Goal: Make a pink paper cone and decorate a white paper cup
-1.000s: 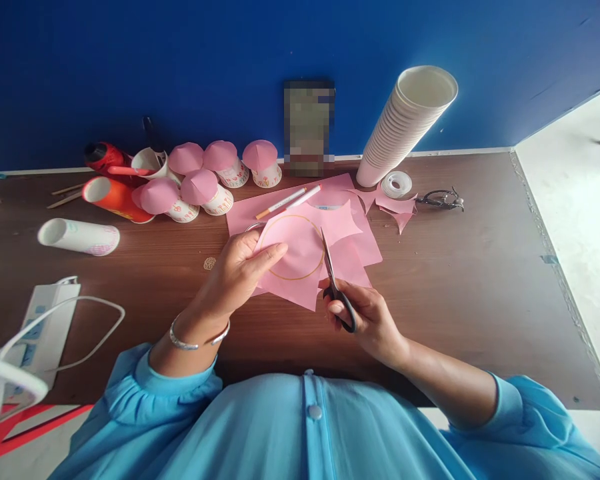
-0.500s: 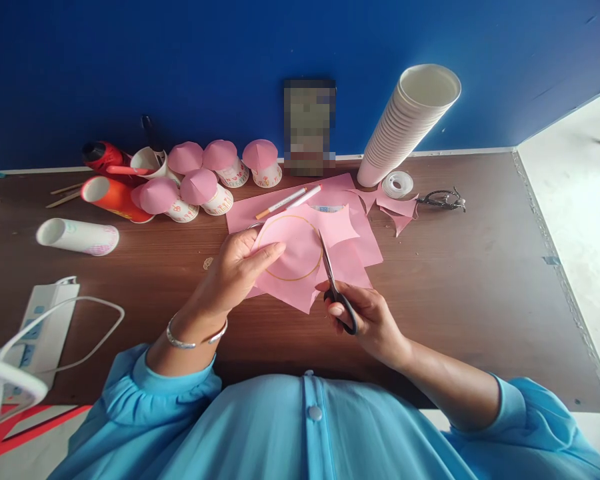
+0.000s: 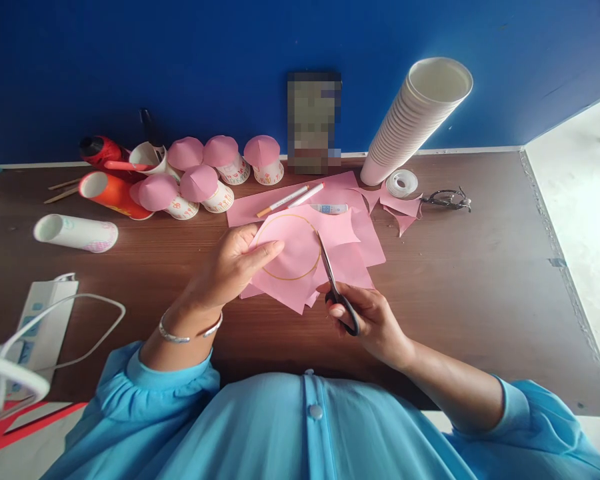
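My left hand [image 3: 230,267] pinches the left edge of a pink paper sheet [image 3: 293,257] with a drawn yellow circle, holding it just above the brown table [image 3: 480,287]. My right hand [image 3: 373,320] grips black-handled scissors [image 3: 336,287], fingers through the loops. The blades point away from me and lie along the right side of the circle, inside the paper. More pink sheets [image 3: 360,233] lie flat underneath.
Several paper cups capped with pink cones [image 3: 215,177] stand at the back left beside orange and white cups [image 3: 107,193]. A tall leaning cup stack [image 3: 413,120], a tape roll [image 3: 401,183], two pens [image 3: 290,198], pink offcuts [image 3: 403,210] and a power strip [image 3: 40,320] lie around.
The scissors have crept a little farther along the circle's right edge, and the paper has shifted slightly. The whole view has drifted a bit.
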Motion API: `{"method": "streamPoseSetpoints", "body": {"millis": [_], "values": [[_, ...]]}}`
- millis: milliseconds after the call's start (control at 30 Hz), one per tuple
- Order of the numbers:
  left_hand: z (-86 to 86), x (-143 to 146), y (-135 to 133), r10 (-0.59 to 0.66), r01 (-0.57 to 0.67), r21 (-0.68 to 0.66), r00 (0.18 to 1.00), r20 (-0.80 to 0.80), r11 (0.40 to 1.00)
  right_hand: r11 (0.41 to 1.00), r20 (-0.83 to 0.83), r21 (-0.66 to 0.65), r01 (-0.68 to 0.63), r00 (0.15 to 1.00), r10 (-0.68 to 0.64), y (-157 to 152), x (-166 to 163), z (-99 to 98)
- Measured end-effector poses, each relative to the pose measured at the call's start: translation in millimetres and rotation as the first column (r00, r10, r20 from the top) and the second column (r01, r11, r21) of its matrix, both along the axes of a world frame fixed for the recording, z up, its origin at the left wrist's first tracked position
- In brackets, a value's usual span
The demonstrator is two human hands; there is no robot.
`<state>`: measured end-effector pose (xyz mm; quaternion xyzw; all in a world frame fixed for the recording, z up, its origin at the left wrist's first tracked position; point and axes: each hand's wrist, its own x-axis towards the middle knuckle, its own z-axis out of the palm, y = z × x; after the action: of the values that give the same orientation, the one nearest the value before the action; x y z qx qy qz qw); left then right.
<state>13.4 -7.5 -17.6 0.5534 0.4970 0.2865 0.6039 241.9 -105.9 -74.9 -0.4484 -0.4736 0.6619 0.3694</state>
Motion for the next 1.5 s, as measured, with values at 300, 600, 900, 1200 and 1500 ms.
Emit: {"method": "streamPoseSetpoints", "body": {"millis": [300,600,900,1200,1500], "values": [[-0.9,-7.0,4.6,-0.038,0.038,0.002,0.999,-0.012,0.999,1.0,0.003,-0.026,-0.001,1.0,0.002,-0.8,-0.7,1.0],[1.6,-10.0,7.7,-0.048,0.05,0.043,0.997,-0.057,0.998,0.999,0.013,-0.031,-0.018,1.0,0.019,0.5,-0.6,1.6],[0.9,-12.8,11.0,-0.095,0.102,0.045,0.986,-0.134,0.994,0.996,0.014,-0.088,-0.029,0.999,0.03,2.7,-1.0,3.2],[3.1,-11.8,11.4,-0.093,0.102,0.065,0.988,-0.125,0.993,0.995,0.007,-0.089,-0.039,0.999,0.04,3.1,-0.1,6.5],[-1.9,-11.0,13.7,-0.213,0.225,0.077,0.967,-0.142,0.971,0.991,-0.03,-0.129,-0.024,0.999,0.02,4.9,-1.2,6.9]]}}
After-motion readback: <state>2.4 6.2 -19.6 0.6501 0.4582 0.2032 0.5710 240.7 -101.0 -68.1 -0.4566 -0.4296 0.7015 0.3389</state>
